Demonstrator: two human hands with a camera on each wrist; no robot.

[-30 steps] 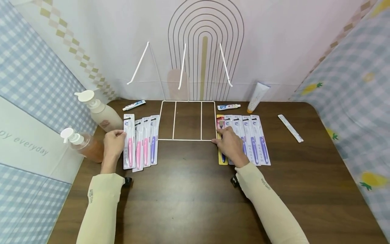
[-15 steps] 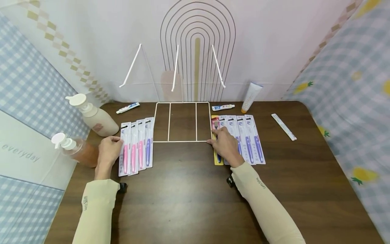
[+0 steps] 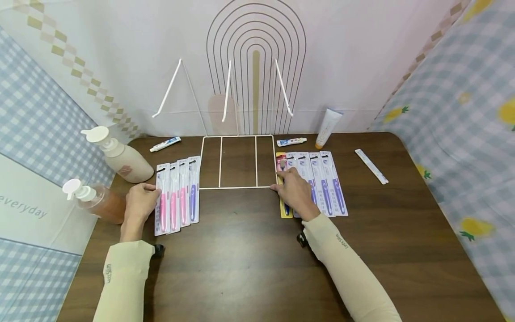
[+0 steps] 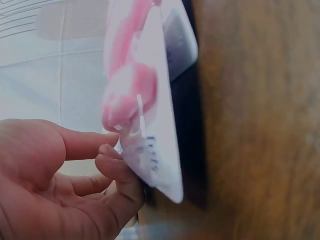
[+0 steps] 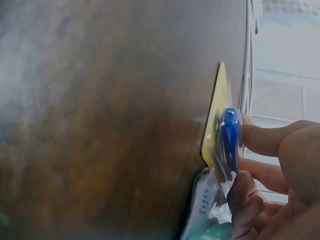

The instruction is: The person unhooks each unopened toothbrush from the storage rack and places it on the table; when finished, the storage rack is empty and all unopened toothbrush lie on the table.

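On the left of the table, a slightly staggered row holds packaged toothbrushes with pink handles and one purple-handled toothbrush (image 3: pixel 193 197). My left hand (image 3: pixel 140 201) pinches the outer edge of the leftmost pink toothbrush pack (image 3: pixel 162 210); the left wrist view shows thumb and fingertips on the pack's edge (image 4: pixel 150 165). At right, my right hand (image 3: pixel 295 190) grips a yellow-backed toothbrush pack (image 3: pixel 286 212), the thumb at its left side and the fingers over it. Its blue handle (image 5: pixel 231 137) shows between them in the right wrist view. Purple-handled toothbrush packs (image 3: pixel 326 192) lie beside it, partly under the hand.
A white wire rack (image 3: pixel 237 188) stands between the rows, its arms rising at the back. Small toothpaste tubes (image 3: pixel 291 141) and a larger white tube (image 3: pixel 329 127) are behind. Two pump bottles (image 3: pixel 126 161) stand far left; a narrow white packet (image 3: pixel 371 166) lies right.
The leftmost pink toothbrush pack has come toward the table's front and now overlaps the row with my left hand on it. My right hand stays on the yellow pack. The head view has shifted slightly.
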